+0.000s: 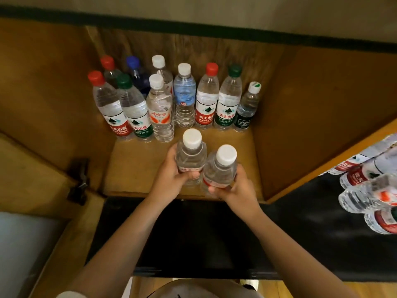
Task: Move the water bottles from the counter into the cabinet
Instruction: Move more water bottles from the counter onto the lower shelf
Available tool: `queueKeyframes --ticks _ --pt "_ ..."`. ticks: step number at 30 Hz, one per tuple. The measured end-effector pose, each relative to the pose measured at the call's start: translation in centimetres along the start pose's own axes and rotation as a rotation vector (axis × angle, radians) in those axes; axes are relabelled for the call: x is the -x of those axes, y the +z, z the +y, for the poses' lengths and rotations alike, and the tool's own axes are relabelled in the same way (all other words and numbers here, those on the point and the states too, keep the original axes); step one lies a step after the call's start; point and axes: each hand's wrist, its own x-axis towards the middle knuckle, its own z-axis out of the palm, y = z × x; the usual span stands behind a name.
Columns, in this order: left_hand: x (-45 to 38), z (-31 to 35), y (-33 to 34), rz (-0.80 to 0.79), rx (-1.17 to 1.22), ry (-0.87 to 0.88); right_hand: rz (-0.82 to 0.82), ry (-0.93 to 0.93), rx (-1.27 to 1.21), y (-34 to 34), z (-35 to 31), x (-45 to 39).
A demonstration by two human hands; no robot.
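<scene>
Bottles point(190, 160) point(221, 168), labels half hidden, gripped by curled fingers point(193, 174) of both hands.

It looked like a home or office storage corner: an open wooden cabinet point(300, 117) with a hinged door point(43, 164), mixed-brand water bottles point(184, 95) stocked inside, above a black surface point(300, 233) and wood flooring point(322, 290).

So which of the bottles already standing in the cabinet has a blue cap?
The dark blue plastic bottle in the back row, second from left, behind the green-capped one. All other caps there are red, green or white.
</scene>
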Motion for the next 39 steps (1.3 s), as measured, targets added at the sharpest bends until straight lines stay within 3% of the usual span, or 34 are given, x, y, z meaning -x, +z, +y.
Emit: queueKeyframes --ticks 15,22,28,39 --pt "-1.1 -1.9 -0.5 0.000 0.025 -0.065 -0.024 0.095 -0.130 1.3 1.3 -1.3" --pt "1.4 -4.1 0.4 0.092 -0.041 -0.247 0.075 0.144 -0.206 3.6 3.1 0.7" --pt "0.6 -4.2 2.2 0.261 -0.130 -0.206 0.219 0.167 -0.212 5.1 2.4 -0.1" --pt "-4.2 -4.6 1.9 0.387 -0.025 -0.258 0.209 0.142 -0.028 5.3 1.0 -5.8"
